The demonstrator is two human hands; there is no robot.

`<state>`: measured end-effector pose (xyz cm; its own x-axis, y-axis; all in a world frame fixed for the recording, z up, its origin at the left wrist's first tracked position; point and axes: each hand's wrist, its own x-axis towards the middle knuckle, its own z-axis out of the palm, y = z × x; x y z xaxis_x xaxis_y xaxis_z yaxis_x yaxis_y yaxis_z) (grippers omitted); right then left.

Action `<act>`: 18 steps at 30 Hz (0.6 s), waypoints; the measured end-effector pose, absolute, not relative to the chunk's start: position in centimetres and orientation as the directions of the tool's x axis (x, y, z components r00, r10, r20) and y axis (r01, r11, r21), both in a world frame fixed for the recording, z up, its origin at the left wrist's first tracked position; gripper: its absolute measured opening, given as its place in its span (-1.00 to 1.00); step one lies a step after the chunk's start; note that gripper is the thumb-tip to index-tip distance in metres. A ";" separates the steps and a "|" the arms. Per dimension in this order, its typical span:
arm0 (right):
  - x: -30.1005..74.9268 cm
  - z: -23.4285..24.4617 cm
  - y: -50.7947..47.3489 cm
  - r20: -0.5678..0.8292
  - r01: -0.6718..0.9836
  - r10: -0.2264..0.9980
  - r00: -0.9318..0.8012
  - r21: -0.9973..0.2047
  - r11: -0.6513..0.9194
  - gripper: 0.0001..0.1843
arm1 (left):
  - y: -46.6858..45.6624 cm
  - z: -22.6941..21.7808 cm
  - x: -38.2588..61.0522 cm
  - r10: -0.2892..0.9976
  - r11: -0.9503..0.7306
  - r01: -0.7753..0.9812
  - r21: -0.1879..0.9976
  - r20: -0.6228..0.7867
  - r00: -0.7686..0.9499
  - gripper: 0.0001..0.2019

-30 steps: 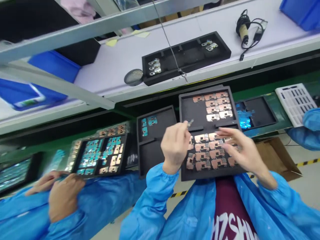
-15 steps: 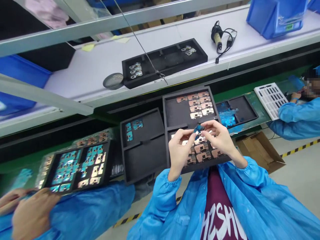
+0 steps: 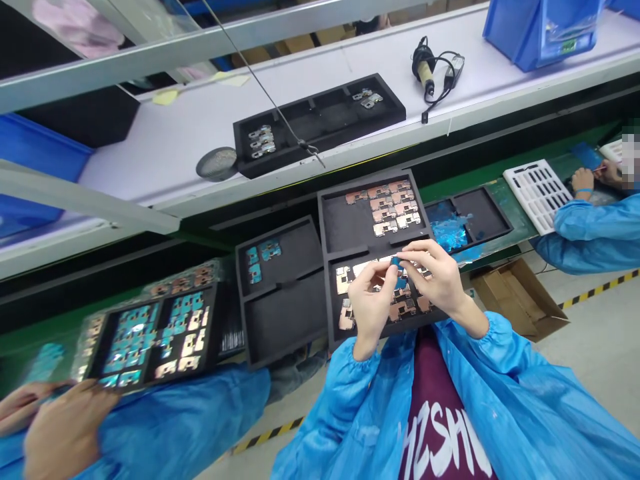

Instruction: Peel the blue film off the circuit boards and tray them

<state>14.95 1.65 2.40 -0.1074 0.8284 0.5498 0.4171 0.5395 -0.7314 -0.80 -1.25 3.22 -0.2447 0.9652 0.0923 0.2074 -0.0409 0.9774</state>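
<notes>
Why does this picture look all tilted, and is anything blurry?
Head view: the metal shelf rail slants across the picture; the lower-left tray looks slightly soft; the left hand, right hand and small blue part look sharp.

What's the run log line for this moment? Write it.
left hand: pinches small blue part | right hand: pinches same part | under hands: black foam tray | in tray: copper parts

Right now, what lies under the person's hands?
Under the small blue part pinched by the left hand and right hand, copper-coloured metal parts lie in the lower compartment of the black foam tray; whatever is directly beneath the palms is covered.
</notes>
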 end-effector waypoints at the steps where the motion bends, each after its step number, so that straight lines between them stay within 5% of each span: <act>1: 15.0 2.3 1.6 0.594 0.448 0.799 -0.094 -0.692 0.566 -0.82 | -1.3 3.2 -0.7 0.969 -0.040 0.190 0.981 0.084 -0.232 -0.80; 8: 16.0 1.8 2.0 0.736 0.537 0.671 -0.089 -0.532 0.655 -0.81 | -1.3 3.4 -1.4 0.984 0.146 -0.108 0.983 -0.155 -0.085 -0.70; 13: 17.1 1.2 1.8 0.771 0.535 0.566 -0.292 -0.359 0.765 -0.71 | -0.5 2.4 -2.1 0.904 0.400 -0.438 0.805 -0.426 0.041 -0.54; 18: 17.7 1.9 0.7 0.773 0.425 0.538 -0.336 -0.385 0.819 -0.68 | 0.0 2.1 -3.2 0.878 0.429 -0.526 0.734 -0.475 0.053 -0.59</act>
<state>17.66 0.68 1.88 -0.3363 0.5384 0.7727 0.4254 0.8189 -0.3854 -3.17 0.04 2.12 0.0526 0.8784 -0.4749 -0.5263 0.4286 0.7344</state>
